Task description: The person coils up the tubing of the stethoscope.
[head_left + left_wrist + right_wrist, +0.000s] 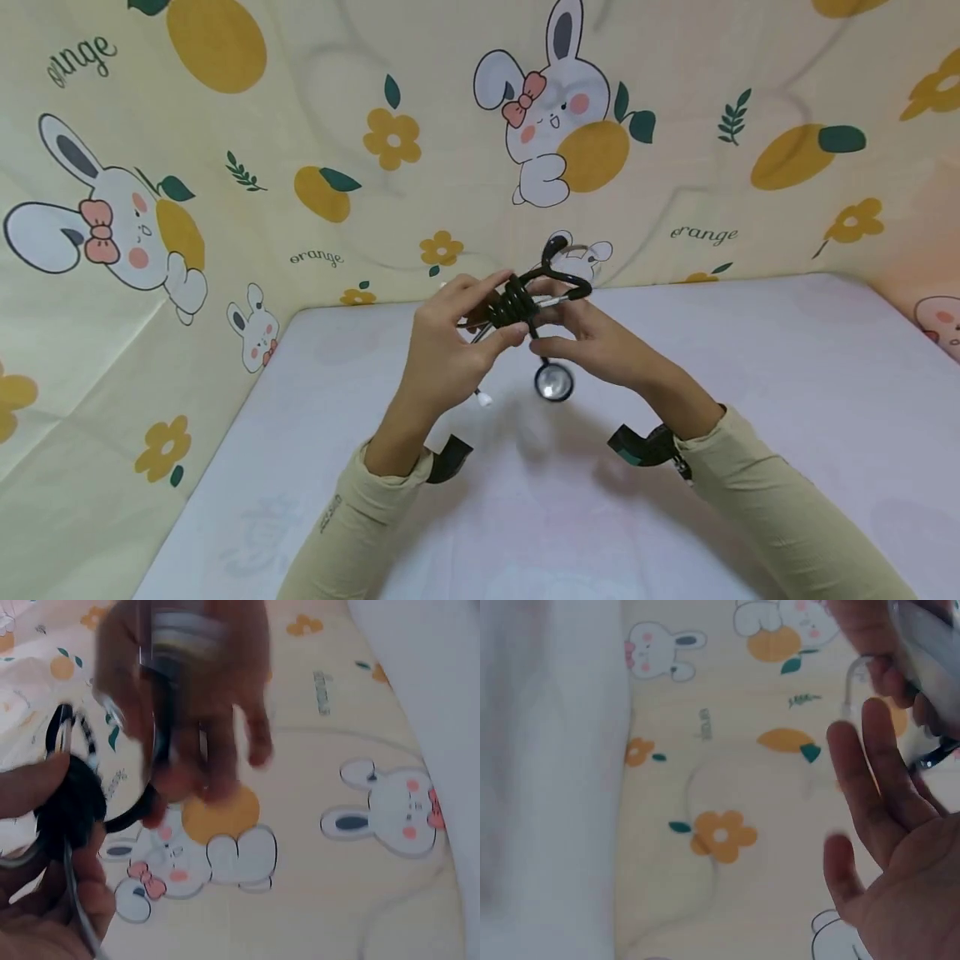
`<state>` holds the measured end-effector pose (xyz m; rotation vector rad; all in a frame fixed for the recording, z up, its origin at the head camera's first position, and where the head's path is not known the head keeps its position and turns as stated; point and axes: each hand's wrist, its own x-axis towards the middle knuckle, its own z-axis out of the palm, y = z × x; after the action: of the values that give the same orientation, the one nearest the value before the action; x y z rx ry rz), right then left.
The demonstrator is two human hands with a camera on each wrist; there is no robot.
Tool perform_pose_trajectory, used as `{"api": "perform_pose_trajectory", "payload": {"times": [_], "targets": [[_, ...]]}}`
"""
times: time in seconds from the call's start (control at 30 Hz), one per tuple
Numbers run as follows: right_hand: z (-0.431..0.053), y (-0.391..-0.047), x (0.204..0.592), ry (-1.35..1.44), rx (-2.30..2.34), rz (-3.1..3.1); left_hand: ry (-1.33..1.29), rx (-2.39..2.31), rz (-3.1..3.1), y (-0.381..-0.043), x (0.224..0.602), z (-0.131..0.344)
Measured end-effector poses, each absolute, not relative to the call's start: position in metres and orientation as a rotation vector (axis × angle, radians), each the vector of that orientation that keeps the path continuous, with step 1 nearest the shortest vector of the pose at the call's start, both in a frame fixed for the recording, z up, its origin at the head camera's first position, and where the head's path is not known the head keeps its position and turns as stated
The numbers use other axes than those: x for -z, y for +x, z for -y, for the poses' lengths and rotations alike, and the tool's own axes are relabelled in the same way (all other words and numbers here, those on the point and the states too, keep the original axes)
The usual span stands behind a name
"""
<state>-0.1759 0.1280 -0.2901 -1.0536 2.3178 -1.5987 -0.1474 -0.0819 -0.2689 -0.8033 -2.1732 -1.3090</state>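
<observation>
A stethoscope with black tubing point(512, 302) wound into a tight coil is held up above the table. My left hand point(450, 342) grips this coil between thumb and fingers. The chest piece point(554, 382) hangs below on a short length of tube, its round face turned to the head view. My right hand point(592, 337) is at the coil's right side, thumb against the hanging tube and other fingers behind it, several of them fairly straight in the right wrist view. A black loop point(579, 288) sticks out above the right fingers. One white ear tip point(484, 400) shows below the left hand.
A pale white table top point(345, 467) lies beneath both hands. Behind and at the sides hangs a cream cloth point(420, 200) printed with rabbits, oranges and flowers. Black straps point(643, 446) sit at both wrists.
</observation>
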Motion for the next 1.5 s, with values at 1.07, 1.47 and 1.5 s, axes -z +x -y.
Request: {"api": "perform_pose_trajectory", "payload": {"times": [1.07,1.47,1.5], "targets": [[-0.117,-0.165,0.287,-1.285,2.069,-2.692,-0.52,1.008,2.144,-0.151,0.28,0.071],[-0.113,-0.156,0.283,-1.161,2.151,-2.906,-0.589,0.955,2.058,-0.152,0.285,0.066],[-0.113,-0.155,0.282,-1.167,2.155,-2.886,-0.593,0.95,2.052,-0.152,0.285,0.065]]}}
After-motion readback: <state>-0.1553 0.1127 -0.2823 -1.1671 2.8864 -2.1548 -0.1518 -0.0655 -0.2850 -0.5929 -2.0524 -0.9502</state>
